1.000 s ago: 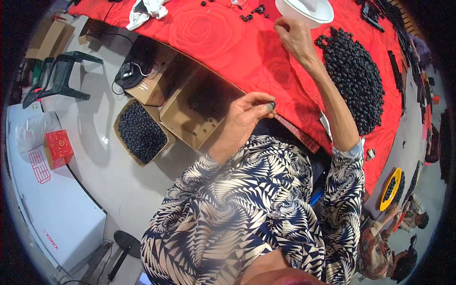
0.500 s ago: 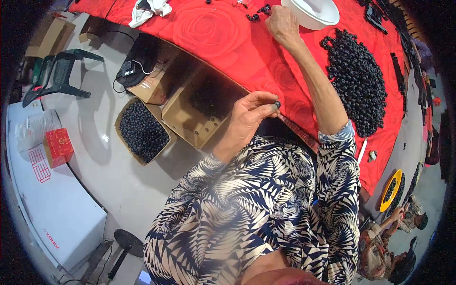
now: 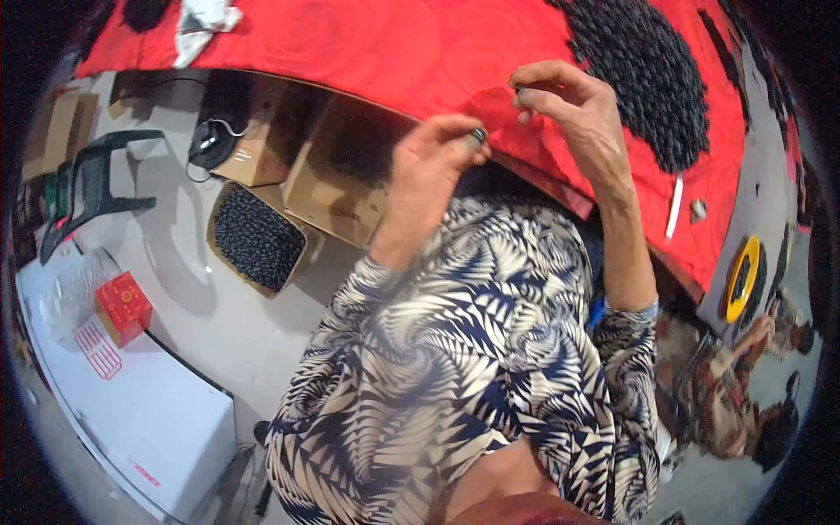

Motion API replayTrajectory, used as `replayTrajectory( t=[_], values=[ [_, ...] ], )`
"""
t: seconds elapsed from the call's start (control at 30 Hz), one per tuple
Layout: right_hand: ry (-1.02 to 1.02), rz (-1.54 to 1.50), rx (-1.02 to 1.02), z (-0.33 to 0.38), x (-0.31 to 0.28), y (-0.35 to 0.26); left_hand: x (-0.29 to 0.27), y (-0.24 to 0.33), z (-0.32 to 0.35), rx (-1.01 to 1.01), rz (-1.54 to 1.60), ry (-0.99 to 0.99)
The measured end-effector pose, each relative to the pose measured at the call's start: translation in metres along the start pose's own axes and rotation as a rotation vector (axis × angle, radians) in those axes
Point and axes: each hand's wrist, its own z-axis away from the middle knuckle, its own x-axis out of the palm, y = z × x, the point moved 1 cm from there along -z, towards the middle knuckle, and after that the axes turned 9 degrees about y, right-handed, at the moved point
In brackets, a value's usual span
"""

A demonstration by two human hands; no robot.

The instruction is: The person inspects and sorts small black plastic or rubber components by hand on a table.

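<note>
My left hand [image 3: 433, 166] is raised at the near edge of the red-covered table [image 3: 367, 44], its fingertips pinched on a small dark round part [image 3: 478, 136]. My right hand [image 3: 573, 109] hovers just to its right over the cloth, thumb and fingers pinched on another small dark piece [image 3: 522, 91]. The two hands are close but apart. A large heap of small black parts [image 3: 652, 79] lies on the cloth beyond my right hand.
Under the table edge stand open cardboard boxes [image 3: 337, 175], one box full of black parts [image 3: 255, 238]. A dark plastic chair [image 3: 96, 184], a red box [image 3: 122, 306] on a white surface, a yellow tape roll [image 3: 742, 276] and another person [image 3: 744, 402] at lower right.
My right hand has come back from the white bowl at the far side to the near table edge, beside my left hand. The view has shifted closer to the table.
</note>
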Motion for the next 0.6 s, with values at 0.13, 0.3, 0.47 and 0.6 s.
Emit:
replayTrajectory(
  t=[0.13, 0.3, 0.47, 0.6],
  values=[
    [0.033, -0.507, 0.099, 0.04, -0.015, 0.018, 0.009, 0.001, -0.002, -0.085, 0.032, -0.007],
    [0.04, -0.68, 0.116, 0.067, -0.022, 0.03, 0.017, -0.009, 0.001, -0.172, 0.034, -0.076],
    [0.054, -0.674, 0.077, 0.079, -0.029, 0.035, 0.027, -0.013, 0.01, -0.225, 0.011, -0.089],
    [0.003, -0.753, 0.083, 0.082, -0.028, 0.043, 0.029, -0.017, 0.012, -0.252, 0.004, -0.099]
  ],
)
